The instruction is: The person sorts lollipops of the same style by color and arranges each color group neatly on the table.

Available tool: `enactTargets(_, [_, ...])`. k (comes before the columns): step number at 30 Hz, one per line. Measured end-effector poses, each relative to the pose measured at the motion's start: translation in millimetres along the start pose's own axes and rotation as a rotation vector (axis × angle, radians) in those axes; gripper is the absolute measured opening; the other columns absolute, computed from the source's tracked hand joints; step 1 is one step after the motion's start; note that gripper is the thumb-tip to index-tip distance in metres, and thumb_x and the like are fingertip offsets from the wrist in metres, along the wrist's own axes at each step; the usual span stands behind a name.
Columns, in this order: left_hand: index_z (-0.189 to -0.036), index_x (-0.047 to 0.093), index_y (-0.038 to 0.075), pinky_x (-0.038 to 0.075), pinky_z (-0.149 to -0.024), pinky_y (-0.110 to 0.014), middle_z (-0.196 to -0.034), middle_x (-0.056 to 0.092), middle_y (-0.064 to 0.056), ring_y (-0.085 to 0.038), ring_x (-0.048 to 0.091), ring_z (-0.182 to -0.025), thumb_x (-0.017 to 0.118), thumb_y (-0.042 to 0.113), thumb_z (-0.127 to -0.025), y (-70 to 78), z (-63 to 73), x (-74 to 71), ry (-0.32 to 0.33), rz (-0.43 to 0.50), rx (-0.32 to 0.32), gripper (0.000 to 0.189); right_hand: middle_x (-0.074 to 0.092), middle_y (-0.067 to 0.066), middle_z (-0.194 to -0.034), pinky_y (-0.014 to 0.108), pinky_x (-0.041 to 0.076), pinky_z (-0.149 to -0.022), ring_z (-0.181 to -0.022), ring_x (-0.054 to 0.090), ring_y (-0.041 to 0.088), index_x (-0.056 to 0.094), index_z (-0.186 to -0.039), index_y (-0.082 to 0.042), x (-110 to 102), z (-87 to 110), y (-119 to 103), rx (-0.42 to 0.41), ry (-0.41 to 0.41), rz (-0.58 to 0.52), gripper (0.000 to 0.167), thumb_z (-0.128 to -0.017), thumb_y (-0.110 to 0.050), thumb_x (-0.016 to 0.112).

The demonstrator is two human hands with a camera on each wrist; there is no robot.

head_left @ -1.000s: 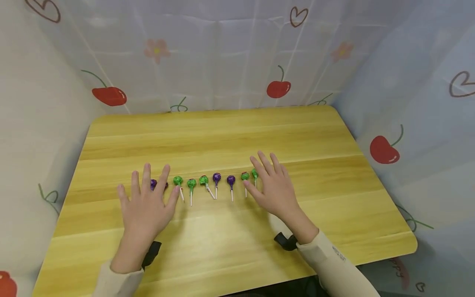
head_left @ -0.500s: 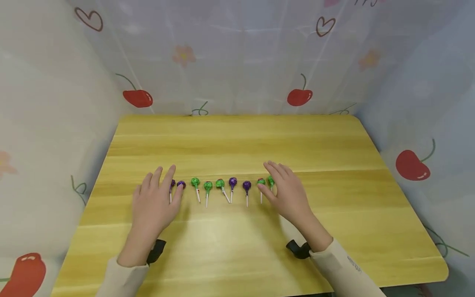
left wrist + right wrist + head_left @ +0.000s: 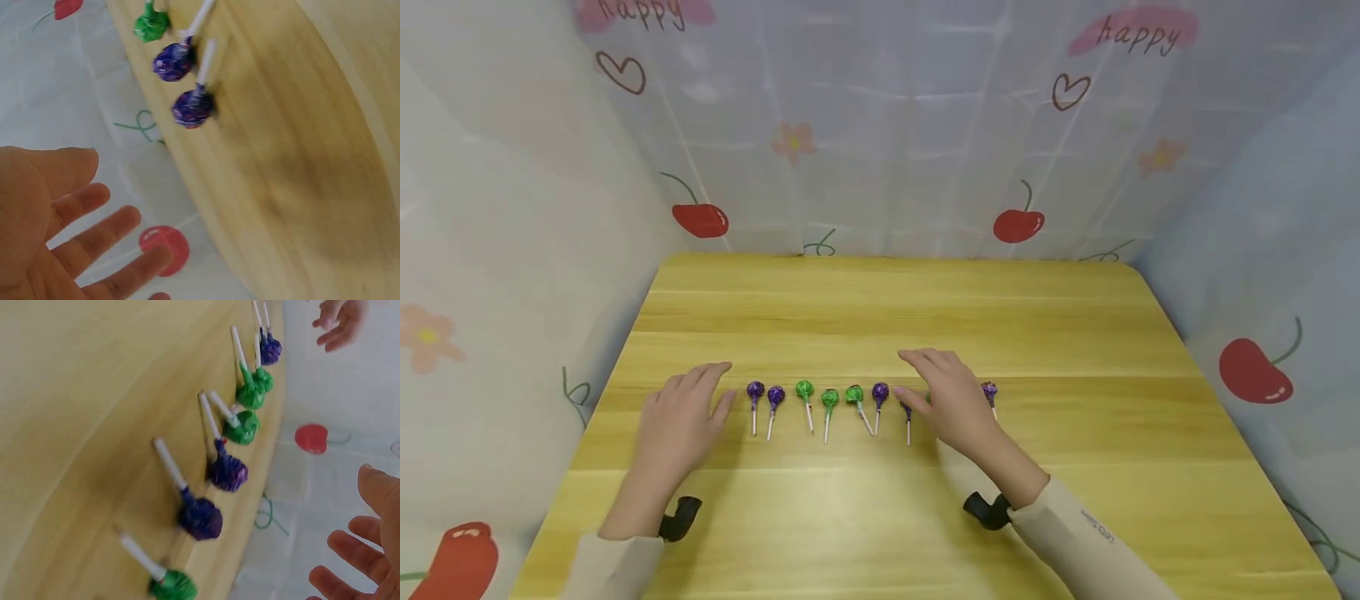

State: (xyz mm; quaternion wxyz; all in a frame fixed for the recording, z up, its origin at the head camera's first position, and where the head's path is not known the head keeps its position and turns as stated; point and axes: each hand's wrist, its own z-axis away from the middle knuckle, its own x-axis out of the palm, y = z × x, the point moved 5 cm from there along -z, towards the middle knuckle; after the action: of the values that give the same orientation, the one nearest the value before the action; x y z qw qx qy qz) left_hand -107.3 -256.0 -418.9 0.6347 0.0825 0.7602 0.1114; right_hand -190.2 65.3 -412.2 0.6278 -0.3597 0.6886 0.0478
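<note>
Several wrapped lollipops lie in a row across the table, white sticks toward the person. At the left end are two purple lollipops point(image 3: 756, 390), then several green lollipops point(image 3: 830, 399) and a purple lollipop point(image 3: 881, 392). My left hand point(image 3: 673, 429) hovers left of the row, fingers relaxed and holding nothing; in the left wrist view its fingers point(image 3: 100, 247) are spread apart from the candies. My right hand point(image 3: 958, 412) hovers over the right part, fingers loose, partly hiding a purple lollipop point(image 3: 908, 429) and a green one. Right of it shows another purple lollipop point(image 3: 990, 390).
The wooden table point(image 3: 880, 317) has rounded corners. A white curtain point(image 3: 887, 167) printed with cherries, hearts and flowers hangs behind it and along both sides. Black straps point(image 3: 987, 510) sit at the wrists by the sleeves.
My left hand has moved left, uncovering the two purple lollipops. My right hand has shifted left over the row, exposing a purple lollipop at the right end. The head view has shifted.
</note>
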Motion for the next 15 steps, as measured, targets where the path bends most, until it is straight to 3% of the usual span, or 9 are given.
enactTargets(5, [-0.136, 0.057, 0.007, 0.05, -0.082, -0.066, -0.132, 0.062, -0.021, -0.046, 0.064, -0.106, 0.063, 0.028, -0.098, -12.0, -10.3, 8.6, -0.078, 0.017, 0.026, 0.044, 0.065, 0.003, -0.13, 0.045, 0.052, -0.098, -0.118, 0.059, 0.028, 0.058, -0.138, -0.014, 17.8, -22.9, -33.3, -0.103, -0.057, 0.004, 0.051, -0.095, -0.041, 0.065])
enactTargets(8, [-0.137, 0.056, 0.007, 0.049, -0.084, -0.067, -0.133, 0.062, -0.021, -0.046, 0.064, -0.107, 0.064, 0.03, -0.097, -20.5, -17.0, 15.5, -0.133, 0.038, 0.018, 0.047, 0.064, 0.001, -0.13, 0.043, 0.053, -0.096, -0.118, 0.059, 0.027, 0.057, -0.138, -0.016, 33.3, -35.4, -56.7, -0.138, -0.121, 0.016, 0.051, -0.096, -0.044, 0.063])
enactTargets(15, [-0.136, 0.059, 0.009, 0.042, -0.097, -0.07, -0.137, 0.061, -0.017, -0.046, 0.056, -0.123, 0.067, 0.031, -0.095, -25.0, -32.1, 31.4, -0.215, 0.109, -0.007, 0.047, 0.062, -0.002, -0.135, 0.044, 0.05, -0.101, -0.124, 0.056, 0.024, 0.058, -0.138, -0.02, 71.7, -69.3, -92.2, -0.101, -0.289, 0.041, 0.049, -0.096, -0.047, 0.061])
